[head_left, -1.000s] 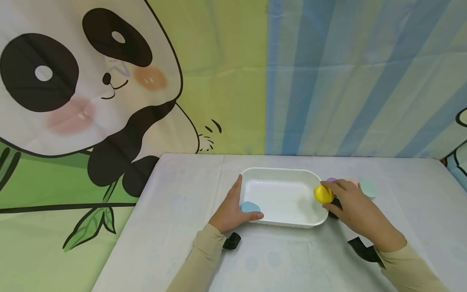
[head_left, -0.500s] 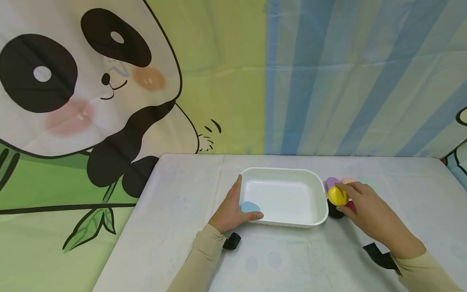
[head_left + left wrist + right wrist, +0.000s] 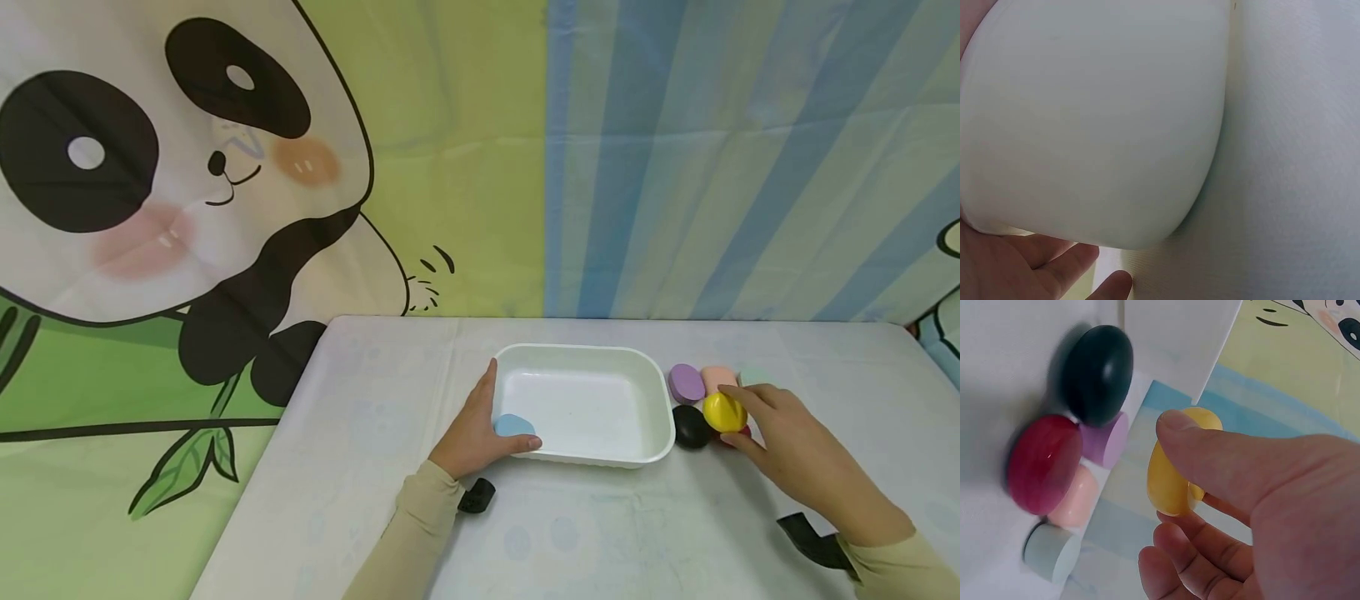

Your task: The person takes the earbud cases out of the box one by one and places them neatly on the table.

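Note:
My left hand (image 3: 480, 429) holds the near left corner of a white tray (image 3: 645, 450), thumb over the front rim and fingers along the left wall. In the left wrist view, the tray's smooth outer wall (image 3: 1104, 125) fills much of the picture. A light blue rounded piece (image 3: 514, 425) lies inside, by my thumb. Between thumb and fingers my right hand (image 3: 795, 450) pinches a glossy yellow rounded piece (image 3: 723, 412), held above the group right of the tray. That group has a black (image 3: 692, 427) and a red rounded piece (image 3: 1046, 464), the red mostly hidden in the head view.
Behind them lie a purple piece (image 3: 686, 383) with a flat top, a peach piece (image 3: 717, 377) and a mint one (image 3: 1052, 552). A white cloth covers the table (image 3: 585, 542). A printed panda curtain (image 3: 465, 167) hangs along its back edge.
My right hand has carried the yellow piece rightward, from over the tray's right rim to over the coloured pieces. The left hand and tray have stayed put.

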Action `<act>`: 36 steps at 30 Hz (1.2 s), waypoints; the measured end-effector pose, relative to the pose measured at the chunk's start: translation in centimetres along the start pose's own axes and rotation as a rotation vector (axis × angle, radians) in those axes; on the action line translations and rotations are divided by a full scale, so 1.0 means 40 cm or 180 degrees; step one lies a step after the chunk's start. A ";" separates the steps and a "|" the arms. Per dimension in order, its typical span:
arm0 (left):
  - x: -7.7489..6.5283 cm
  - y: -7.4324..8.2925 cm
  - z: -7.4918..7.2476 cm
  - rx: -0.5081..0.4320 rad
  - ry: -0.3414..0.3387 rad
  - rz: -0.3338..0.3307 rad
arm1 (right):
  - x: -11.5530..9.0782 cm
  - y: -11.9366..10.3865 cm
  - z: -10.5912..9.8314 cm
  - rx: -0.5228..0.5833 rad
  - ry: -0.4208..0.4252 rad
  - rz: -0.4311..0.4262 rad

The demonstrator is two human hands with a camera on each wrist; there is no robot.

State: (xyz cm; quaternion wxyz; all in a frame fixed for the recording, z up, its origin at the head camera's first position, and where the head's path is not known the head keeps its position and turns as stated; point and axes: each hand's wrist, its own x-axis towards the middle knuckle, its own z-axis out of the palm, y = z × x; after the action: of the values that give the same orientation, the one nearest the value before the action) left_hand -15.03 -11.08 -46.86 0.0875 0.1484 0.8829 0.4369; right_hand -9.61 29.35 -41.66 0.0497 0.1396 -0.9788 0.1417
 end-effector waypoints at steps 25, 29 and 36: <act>0.002 -0.007 0.003 -0.0019 0.0010 0.0040 | -0.033 0.099 0.019 -0.0360 -0.0304 0.0431; 0.002 -0.004 0.002 -0.0038 0.0006 0.0053 | -0.036 0.111 0.026 -0.0382 -0.0352 0.0469; 0.002 -0.002 0.001 -0.0043 0.0007 0.0046 | -0.039 0.133 0.035 -0.0410 -0.0443 0.0630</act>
State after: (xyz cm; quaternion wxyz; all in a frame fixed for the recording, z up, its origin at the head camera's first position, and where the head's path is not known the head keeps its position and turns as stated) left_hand -15.12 -11.07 -46.94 0.0844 0.1537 0.8789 0.4436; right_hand -9.74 34.24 -44.61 -0.0237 0.0484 -0.9959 0.0727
